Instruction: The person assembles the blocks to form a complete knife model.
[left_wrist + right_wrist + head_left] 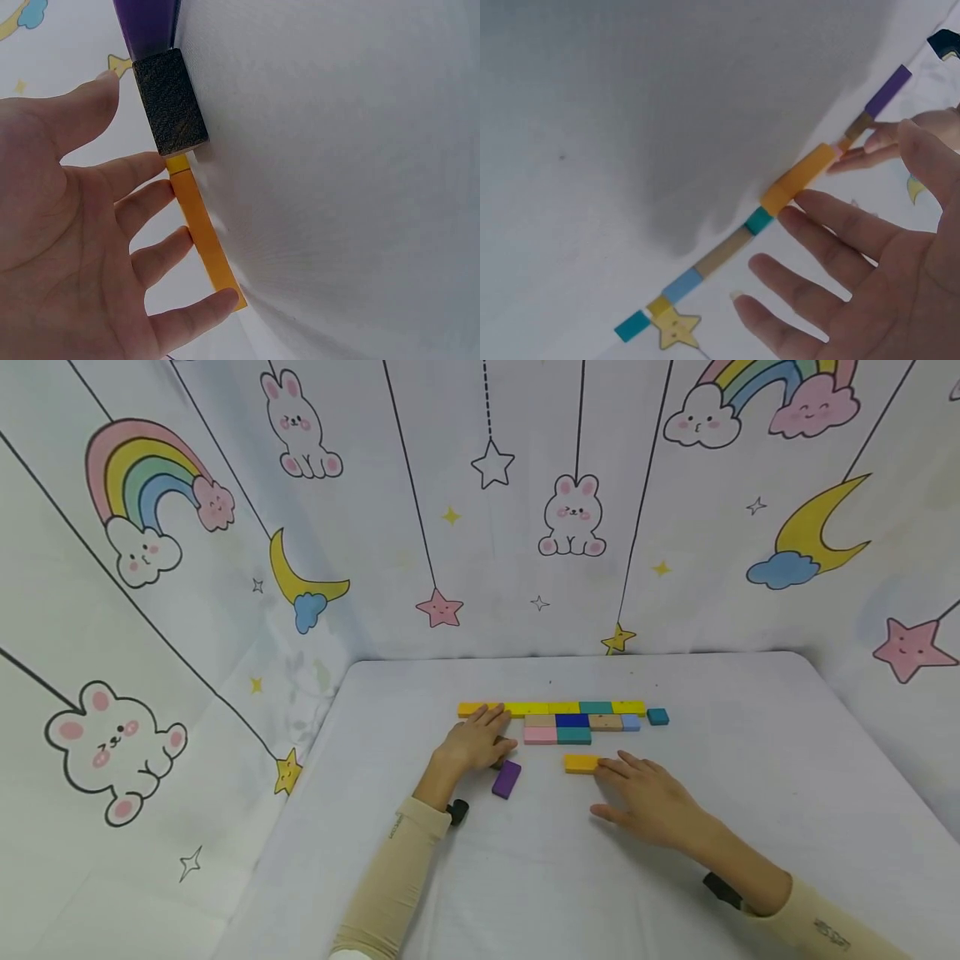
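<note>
My left hand (471,745) rests at the left end of a long row, its spread fingertips against an orange block (206,232). Under its thumb side lies a dark brown block (170,101), mostly hidden in the head view, with a purple block (506,779) close by. My right hand (651,797) is low over the table, fingers extended, index and middle fingertips right at the end of a yellow-orange block (581,764). The long row continues with yellow blocks (525,709) and a teal one (596,707). Below it are tan, dark blue (572,721), light blue, pink (540,736) and teal blocks.
A small teal block (657,717) sits apart at the right end of the rows. White cloth (525,877) covers the table. Behind it hangs a curtain (510,560) printed with rabbits, stars and rainbows.
</note>
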`<control>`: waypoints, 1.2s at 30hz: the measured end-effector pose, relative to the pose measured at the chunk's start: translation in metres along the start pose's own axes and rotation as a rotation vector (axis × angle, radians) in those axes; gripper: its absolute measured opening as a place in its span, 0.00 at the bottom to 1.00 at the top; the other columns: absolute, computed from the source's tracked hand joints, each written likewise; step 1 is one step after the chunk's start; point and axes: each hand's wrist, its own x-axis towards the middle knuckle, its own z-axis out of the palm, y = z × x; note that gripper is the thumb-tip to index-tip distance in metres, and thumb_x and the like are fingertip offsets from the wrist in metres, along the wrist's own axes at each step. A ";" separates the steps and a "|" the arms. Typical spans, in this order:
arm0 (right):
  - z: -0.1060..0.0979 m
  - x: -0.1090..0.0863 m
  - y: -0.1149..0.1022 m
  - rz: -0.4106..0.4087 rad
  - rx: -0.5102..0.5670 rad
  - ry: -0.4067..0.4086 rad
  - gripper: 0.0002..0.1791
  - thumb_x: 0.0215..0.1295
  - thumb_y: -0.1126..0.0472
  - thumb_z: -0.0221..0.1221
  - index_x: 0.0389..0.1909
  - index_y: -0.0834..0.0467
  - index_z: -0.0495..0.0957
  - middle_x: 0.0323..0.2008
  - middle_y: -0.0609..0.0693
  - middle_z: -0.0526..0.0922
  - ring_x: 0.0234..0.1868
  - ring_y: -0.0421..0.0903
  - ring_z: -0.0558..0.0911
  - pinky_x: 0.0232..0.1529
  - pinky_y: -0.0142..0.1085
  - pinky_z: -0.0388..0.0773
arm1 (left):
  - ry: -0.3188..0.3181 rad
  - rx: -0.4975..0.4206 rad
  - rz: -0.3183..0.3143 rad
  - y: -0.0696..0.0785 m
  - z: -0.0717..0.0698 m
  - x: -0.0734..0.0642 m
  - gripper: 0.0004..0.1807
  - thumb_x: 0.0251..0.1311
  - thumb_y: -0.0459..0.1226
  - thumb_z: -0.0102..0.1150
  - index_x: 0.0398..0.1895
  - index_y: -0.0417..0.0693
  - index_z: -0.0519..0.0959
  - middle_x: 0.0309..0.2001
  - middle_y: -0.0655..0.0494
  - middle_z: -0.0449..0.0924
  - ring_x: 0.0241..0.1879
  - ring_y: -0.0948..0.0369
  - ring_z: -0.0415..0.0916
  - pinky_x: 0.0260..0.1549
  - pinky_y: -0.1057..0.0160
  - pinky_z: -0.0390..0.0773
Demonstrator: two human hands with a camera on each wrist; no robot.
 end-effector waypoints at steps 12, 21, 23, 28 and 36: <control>-0.003 -0.006 0.013 0.017 -0.006 0.023 0.38 0.67 0.38 0.67 0.67 0.62 0.78 0.67 0.60 0.79 0.73 0.68 0.70 0.68 0.67 0.68 | 0.001 -0.006 -0.007 0.000 0.000 0.001 0.37 0.80 0.57 0.44 0.84 0.50 0.57 0.84 0.54 0.48 0.83 0.49 0.44 0.76 0.40 0.59; -0.006 -0.010 0.019 0.050 -0.017 0.027 0.37 0.67 0.38 0.67 0.66 0.61 0.80 0.66 0.61 0.80 0.71 0.69 0.70 0.68 0.69 0.67 | 0.001 -0.001 0.001 0.000 0.001 0.001 0.38 0.80 0.57 0.44 0.84 0.49 0.57 0.84 0.53 0.48 0.83 0.48 0.44 0.76 0.40 0.60; -0.006 -0.011 0.020 0.062 -0.019 0.023 0.37 0.67 0.38 0.67 0.66 0.61 0.79 0.66 0.61 0.79 0.71 0.69 0.70 0.68 0.70 0.66 | 0.001 -0.001 -0.003 0.000 0.002 0.001 0.37 0.80 0.57 0.44 0.84 0.50 0.56 0.84 0.53 0.48 0.83 0.48 0.44 0.76 0.40 0.59; -0.008 -0.012 0.021 0.073 -0.018 0.023 0.37 0.67 0.39 0.67 0.66 0.62 0.79 0.66 0.61 0.79 0.71 0.69 0.70 0.68 0.70 0.66 | 0.005 -0.006 -0.010 0.000 0.002 0.001 0.37 0.80 0.57 0.45 0.84 0.50 0.57 0.84 0.53 0.49 0.83 0.48 0.45 0.75 0.39 0.60; -0.007 -0.013 0.028 0.072 -0.006 0.045 0.36 0.68 0.39 0.67 0.65 0.63 0.79 0.66 0.62 0.79 0.70 0.70 0.71 0.67 0.71 0.66 | 0.004 -0.013 -0.001 0.001 0.000 0.000 0.37 0.80 0.57 0.45 0.84 0.49 0.57 0.84 0.52 0.49 0.83 0.48 0.45 0.75 0.39 0.60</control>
